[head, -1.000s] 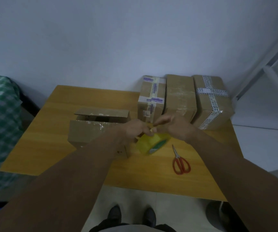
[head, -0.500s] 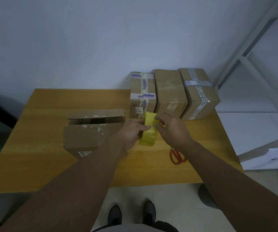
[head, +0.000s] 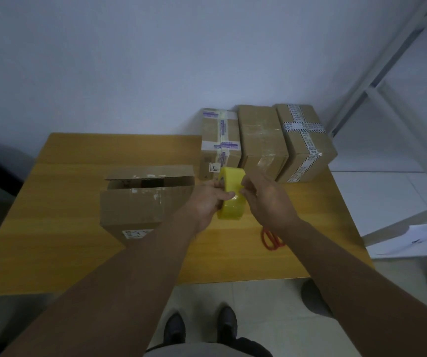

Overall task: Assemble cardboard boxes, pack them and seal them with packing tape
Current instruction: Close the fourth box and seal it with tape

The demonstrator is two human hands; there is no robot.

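Note:
A yellow roll of packing tape (head: pixel 231 191) is held upright on edge above the wooden table (head: pixel 65 228). My left hand (head: pixel 207 199) grips the roll from its left side, thumb across its face. My right hand (head: pixel 266 199) has its thumb and fingertips on the roll's right face, picking at the tape. To the left stands a cardboard box (head: pixel 140 199) whose top flaps are partly open, with a dark gap showing. Three sealed, taped boxes (head: pixel 263 140) are lined up at the table's back right against the wall.
Red-handled scissors (head: pixel 271 239) lie on the table under my right forearm. A white shelf frame (head: pixel 377 81) rises at the right, with white paper (head: pixel 413 240) beside the table. My shoes (head: pixel 199 328) are on the tiled floor below the table's front edge.
The roll has been turned from tilted low to upright on edge and raised slightly. Both hands stay on it, and the view has shifted left.

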